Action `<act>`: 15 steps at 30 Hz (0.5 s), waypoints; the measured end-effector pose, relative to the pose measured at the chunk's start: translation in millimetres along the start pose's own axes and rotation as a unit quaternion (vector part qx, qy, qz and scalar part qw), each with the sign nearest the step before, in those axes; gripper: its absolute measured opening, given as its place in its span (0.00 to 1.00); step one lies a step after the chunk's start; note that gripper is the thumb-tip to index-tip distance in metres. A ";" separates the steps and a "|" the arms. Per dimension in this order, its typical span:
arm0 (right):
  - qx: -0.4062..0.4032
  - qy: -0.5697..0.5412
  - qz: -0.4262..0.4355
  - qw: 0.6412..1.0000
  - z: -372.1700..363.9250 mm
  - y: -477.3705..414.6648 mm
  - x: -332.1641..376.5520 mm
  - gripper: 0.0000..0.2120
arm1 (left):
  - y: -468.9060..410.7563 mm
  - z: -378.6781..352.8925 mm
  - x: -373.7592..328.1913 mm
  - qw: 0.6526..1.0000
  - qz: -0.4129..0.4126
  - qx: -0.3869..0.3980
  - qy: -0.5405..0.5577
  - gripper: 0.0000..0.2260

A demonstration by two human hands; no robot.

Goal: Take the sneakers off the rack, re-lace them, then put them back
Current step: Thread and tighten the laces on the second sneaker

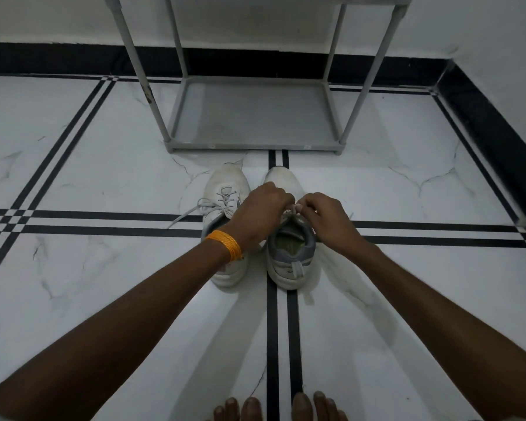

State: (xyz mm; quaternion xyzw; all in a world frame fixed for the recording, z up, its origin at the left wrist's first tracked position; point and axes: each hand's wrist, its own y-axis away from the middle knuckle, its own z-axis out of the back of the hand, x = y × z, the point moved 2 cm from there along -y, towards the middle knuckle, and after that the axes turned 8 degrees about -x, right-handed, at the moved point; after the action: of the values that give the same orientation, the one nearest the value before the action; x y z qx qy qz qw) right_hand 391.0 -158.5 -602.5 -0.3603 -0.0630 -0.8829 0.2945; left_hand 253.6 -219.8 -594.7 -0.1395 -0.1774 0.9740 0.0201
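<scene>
Two white sneakers stand side by side on the tiled floor, toes toward the rack. The left sneaker (225, 183) has loose laces trailing out to its left. Over the right sneaker (290, 253) both hands meet at the top of the tongue. My left hand (260, 212), with an orange thread band on its wrist, pinches the lace of the right sneaker. My right hand (327, 221) pinches the same lace (292, 210) from the other side. The hands hide most of that shoe's lacing.
A grey metal shoe rack (255, 145) stands just beyond the sneakers against the white wall, its bottom shelf bare. Black skirting runs along the wall and down the right side. My toes (280, 408) show at the bottom edge.
</scene>
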 end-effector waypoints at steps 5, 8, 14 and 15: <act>-0.036 0.037 0.055 0.997 2.7 -6.2 4.2 0.08 | -4.8 2.5 9.3 0.968 0.156 0.067 0.186 0.10; -0.053 0.019 0.062 0.996 5.1 -4.7 4.3 0.09 | -7.1 1.5 16.1 0.904 0.266 0.135 0.306 0.11; -0.118 0.255 0.299 0.912 10.2 4.0 17.1 0.16 | -3.4 4.2 13.4 0.844 0.321 0.152 0.403 0.11; -0.107 0.268 0.326 0.900 8.4 4.4 18.5 0.14 | -3.9 3.6 14.3 0.845 0.318 0.154 0.402 0.11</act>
State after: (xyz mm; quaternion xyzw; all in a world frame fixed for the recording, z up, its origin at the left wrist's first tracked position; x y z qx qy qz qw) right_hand 388.1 -168.1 -584.3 -0.1401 0.2340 -0.8021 0.5313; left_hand 238.9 -216.0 -593.9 -0.5625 0.0523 0.8004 -0.2005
